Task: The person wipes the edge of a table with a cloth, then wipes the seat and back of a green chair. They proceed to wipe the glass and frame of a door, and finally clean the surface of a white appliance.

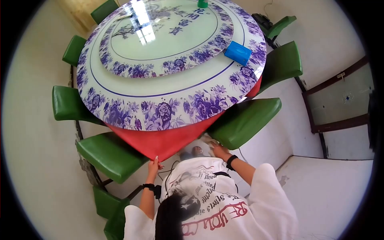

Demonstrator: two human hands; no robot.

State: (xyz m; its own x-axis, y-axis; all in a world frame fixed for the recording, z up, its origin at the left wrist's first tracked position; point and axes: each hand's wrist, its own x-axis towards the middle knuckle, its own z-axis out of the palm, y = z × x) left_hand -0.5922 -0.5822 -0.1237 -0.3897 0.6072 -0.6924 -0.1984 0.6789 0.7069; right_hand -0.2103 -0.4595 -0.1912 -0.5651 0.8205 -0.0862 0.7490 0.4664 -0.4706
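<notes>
My left hand (154, 163) pinches the hanging corner of a red tablecloth (164, 142), which drapes below the edge of a round table (140, 114) with purple flowers. Low by the backrest of a green chair (246, 122), my right hand (220, 151) is closed on a pale, crumpled cloth (209, 141). The chair partly hides that cloth. Left of the red corner, another green chair (114, 154) stands close to my left hand.
A glossy turntable (172, 52) rests on the table. Near its right rim is a blue box (238, 53), and a green container (203, 3) is at the far side. Several more green chairs ring the table. A framed glass panel (338, 98) is at the right.
</notes>
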